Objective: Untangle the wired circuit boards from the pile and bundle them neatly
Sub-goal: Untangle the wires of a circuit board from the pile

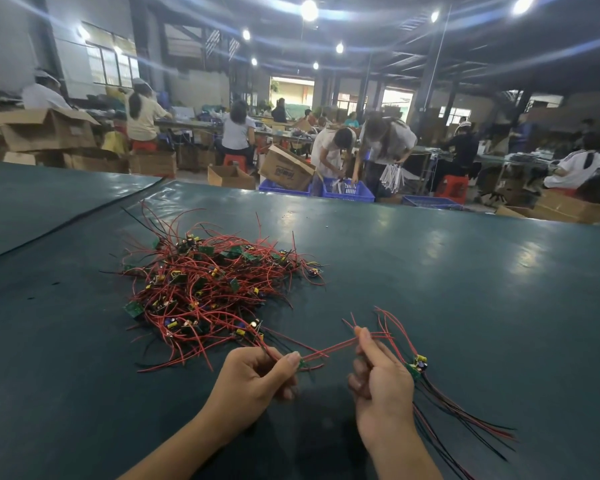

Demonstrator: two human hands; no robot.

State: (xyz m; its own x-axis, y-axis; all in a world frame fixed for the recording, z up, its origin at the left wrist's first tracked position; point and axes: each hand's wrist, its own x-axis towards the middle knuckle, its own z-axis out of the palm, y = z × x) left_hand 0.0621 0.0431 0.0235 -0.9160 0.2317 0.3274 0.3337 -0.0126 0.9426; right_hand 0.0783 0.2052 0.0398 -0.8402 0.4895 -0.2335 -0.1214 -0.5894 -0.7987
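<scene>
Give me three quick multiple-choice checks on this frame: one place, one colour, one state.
1. The pile lies: A) beyond the left hand, to its left; B) in a blue crate; C) on the floor.
2. Most wires in the pile are: A) white; B) blue; C) red.
3. The left hand is: A) flat and open; B) pinching a wired board; C) curled, empty.
Key: 1A, it sits on the table, up-left of that hand. 2C, red strands dominate. 3B, thumb and fingers close on the board; the right hand pinches its red wires.
</scene>
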